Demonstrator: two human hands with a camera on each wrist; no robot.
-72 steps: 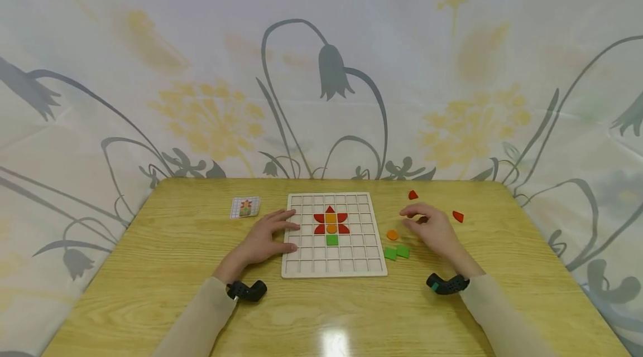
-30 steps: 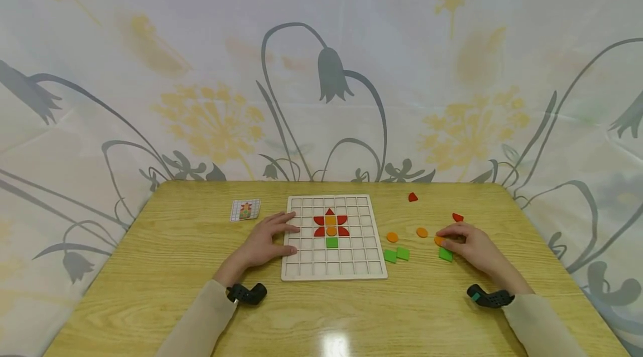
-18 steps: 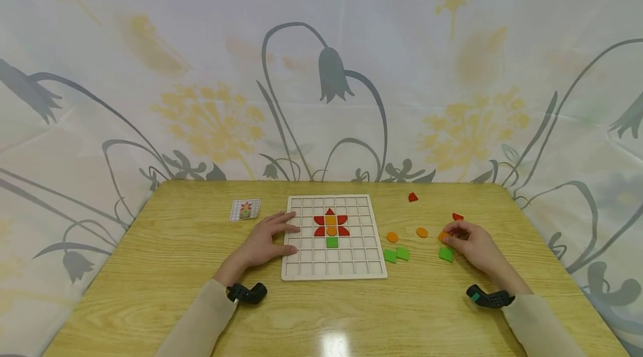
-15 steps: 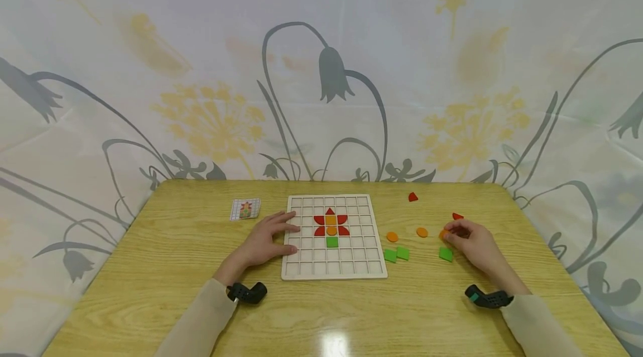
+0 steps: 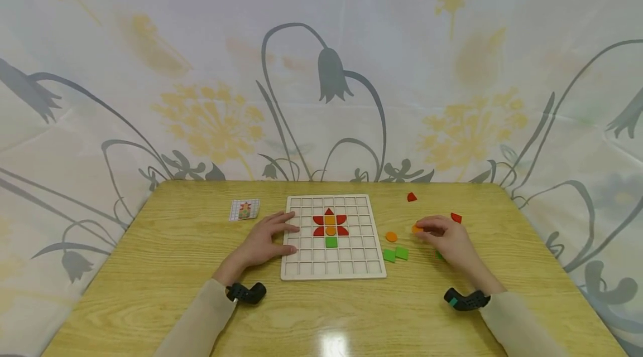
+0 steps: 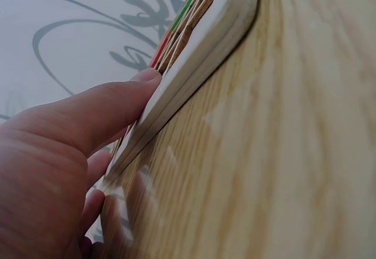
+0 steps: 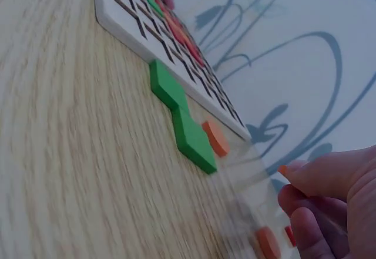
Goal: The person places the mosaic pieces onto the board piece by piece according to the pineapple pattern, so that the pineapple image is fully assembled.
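My left hand (image 5: 266,240) rests on the left edge of a white grid board (image 5: 301,269), its thumb (image 6: 126,97) and fingertips touching the rim. Set in the board are red petal-like pieces (image 5: 341,220), an orange square, an orange disc (image 5: 330,231) and a green square (image 5: 331,242). To the right of the board, my right hand (image 5: 449,241) pinches a small orange disc (image 7: 284,170) between thumb and fingers; only a sliver shows in the right wrist view. Under that hand another orange disc (image 7: 269,242) lies on the table.
Between board and right hand lie an orange disc (image 5: 391,237) and two green squares (image 5: 401,253). A further green square (image 5: 439,255) is mostly covered by the right hand. Two red pieces (image 5: 412,197) lie farther back. A picture card (image 5: 244,210) lies left of the board.
My right hand first went right to the loose pieces, pinched an orange disc beside a green square and lifted it. Now it has come back left with the disc. The left hand stays put.
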